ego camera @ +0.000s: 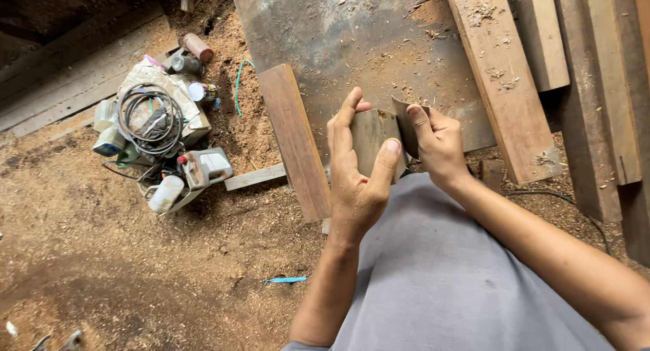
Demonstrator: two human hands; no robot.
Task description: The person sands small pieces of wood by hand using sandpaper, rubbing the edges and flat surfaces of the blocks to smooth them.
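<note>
Left fingers: the fingers (349,114) of the left hand (355,168) stand nearly straight up along the left edge of a folded sheet of sandpaper (371,138); the thumb presses on its front face, so the hand is half closed and pinches the sheet.
Right fingers: the fingers (420,121) of the right hand (440,148) curl over the upper right part of the same sheet; the fingertips lie on its dark flap and grip it.
Sandpaper: brown-grey, bent in the middle, held between both hands, above the grey cloth (440,276) of the person's clothing and clear of the ground.
Behind the fingertips: a large grey metal-looking plate (338,39) with sawdust on it; whether it is metal I cannot tell.
Left of the left fingers: a short reddish wooden board (294,141) lies tilted, one end on the plate; a pale thin slat (254,178) touches its side.
Right of the right fingers: long wooden planks (501,80) lie side by side, some shavings on them.
Far left of the left hand: a heap of things on the sawdust floor (101,256), with a coiled cable (149,117), cans (196,46) and a small white plastic jug (166,192).
Below the left wrist: a blue strip (284,280) on the floor.
</note>
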